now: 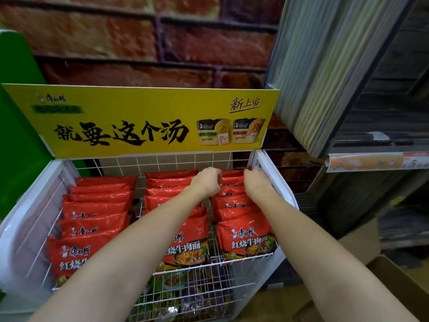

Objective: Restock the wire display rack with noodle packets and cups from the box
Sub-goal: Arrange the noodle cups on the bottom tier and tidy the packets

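Observation:
The white wire display rack (269,168) holds three rows of red noodle packets: a left row (92,219), a middle row (169,182) and a right row (246,238). Both my arms reach to the back of the right row. My left hand (207,180) grips the left end of the rearmost red packet (233,174) with curled fingers. My right hand (255,181) grips that packet's right end, close to the rack's right wall. The packet stands upright behind the others.
A yellow header sign (139,122) stands behind the rack against a brick-pattern wall. A lower wire tier (185,296) holds mixed packets. An open cardboard box (394,273) sits at lower right below dark shelving (371,159). A green stand (16,135) is at left.

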`<action>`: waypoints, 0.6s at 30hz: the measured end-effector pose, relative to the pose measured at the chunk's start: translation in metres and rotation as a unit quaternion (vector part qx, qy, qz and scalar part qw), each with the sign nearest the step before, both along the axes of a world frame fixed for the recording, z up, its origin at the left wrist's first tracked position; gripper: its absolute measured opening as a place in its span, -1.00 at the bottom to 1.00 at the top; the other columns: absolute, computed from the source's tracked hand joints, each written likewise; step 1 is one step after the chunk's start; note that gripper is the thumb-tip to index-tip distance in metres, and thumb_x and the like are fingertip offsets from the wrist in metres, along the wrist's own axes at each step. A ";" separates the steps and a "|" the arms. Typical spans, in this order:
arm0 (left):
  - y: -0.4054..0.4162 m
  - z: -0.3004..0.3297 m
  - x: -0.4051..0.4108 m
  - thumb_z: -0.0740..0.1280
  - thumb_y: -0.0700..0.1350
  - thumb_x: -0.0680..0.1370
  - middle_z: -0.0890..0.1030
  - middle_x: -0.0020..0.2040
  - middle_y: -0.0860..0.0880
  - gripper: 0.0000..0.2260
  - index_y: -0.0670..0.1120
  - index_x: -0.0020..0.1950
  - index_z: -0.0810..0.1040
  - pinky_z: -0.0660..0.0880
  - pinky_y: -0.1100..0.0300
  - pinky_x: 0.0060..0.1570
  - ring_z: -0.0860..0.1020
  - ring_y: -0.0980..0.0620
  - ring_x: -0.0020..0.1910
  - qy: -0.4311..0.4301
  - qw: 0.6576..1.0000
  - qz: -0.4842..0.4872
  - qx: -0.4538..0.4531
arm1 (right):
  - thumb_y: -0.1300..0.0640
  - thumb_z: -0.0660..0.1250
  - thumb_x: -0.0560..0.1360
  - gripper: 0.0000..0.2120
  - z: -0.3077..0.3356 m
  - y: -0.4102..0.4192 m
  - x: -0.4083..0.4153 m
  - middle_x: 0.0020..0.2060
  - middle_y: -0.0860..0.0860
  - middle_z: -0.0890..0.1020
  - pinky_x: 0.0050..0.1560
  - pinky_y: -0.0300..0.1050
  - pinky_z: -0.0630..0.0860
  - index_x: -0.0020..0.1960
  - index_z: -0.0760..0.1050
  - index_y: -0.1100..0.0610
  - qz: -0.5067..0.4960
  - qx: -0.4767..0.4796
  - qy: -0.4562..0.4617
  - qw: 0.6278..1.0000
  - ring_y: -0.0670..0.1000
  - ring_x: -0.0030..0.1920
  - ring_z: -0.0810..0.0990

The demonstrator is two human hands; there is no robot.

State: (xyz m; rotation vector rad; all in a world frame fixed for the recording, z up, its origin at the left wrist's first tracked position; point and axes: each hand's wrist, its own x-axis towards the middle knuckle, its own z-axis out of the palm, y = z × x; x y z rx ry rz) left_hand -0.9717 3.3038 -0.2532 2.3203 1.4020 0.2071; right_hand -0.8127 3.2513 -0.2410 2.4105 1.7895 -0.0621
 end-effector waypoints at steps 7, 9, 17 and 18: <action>0.001 -0.012 0.008 0.30 -0.31 0.51 0.65 0.09 -0.13 -0.78 -0.11 0.10 0.60 0.57 -0.04 0.06 0.62 -0.20 0.10 0.066 0.998 0.015 0.010 | 0.37 0.18 0.59 -0.64 -0.007 0.001 0.006 0.27 0.17 0.58 0.20 0.03 0.53 0.33 0.53 0.21 0.018 -0.032 -0.043 0.998 0.21 0.28 0.57; 0.004 -0.013 0.005 0.30 -0.33 0.51 0.65 0.05 -0.13 -0.81 -0.12 0.05 0.59 0.59 -0.05 0.05 0.62 -0.19 0.05 0.057 0.998 0.018 -0.005 | 0.39 0.17 0.58 -0.64 -0.007 0.000 0.006 0.25 0.17 0.59 0.18 0.04 0.53 0.32 0.54 0.21 0.017 -0.019 -0.052 0.998 0.21 0.26 0.58; 0.009 -0.007 0.002 0.34 -0.30 0.51 0.66 0.02 -0.14 -0.85 -0.12 0.02 0.63 0.61 -0.07 0.06 0.63 -0.18 0.01 0.021 0.999 0.015 -0.027 | 0.38 0.18 0.58 -0.67 -0.002 0.005 0.002 0.23 0.19 0.59 0.16 0.05 0.54 0.29 0.53 0.24 -0.009 0.000 -0.016 1.000 0.22 0.24 0.59; 0.011 -0.004 0.002 0.35 -0.28 0.51 0.66 0.02 -0.13 -0.85 -0.11 0.01 0.64 0.61 -0.06 0.06 0.63 -0.16 0.01 0.005 1.000 0.015 -0.025 | 0.38 0.18 0.58 -0.68 -0.001 0.006 0.002 0.22 0.20 0.59 0.15 0.07 0.54 0.27 0.53 0.24 -0.008 0.006 -0.006 1.000 0.23 0.23 0.59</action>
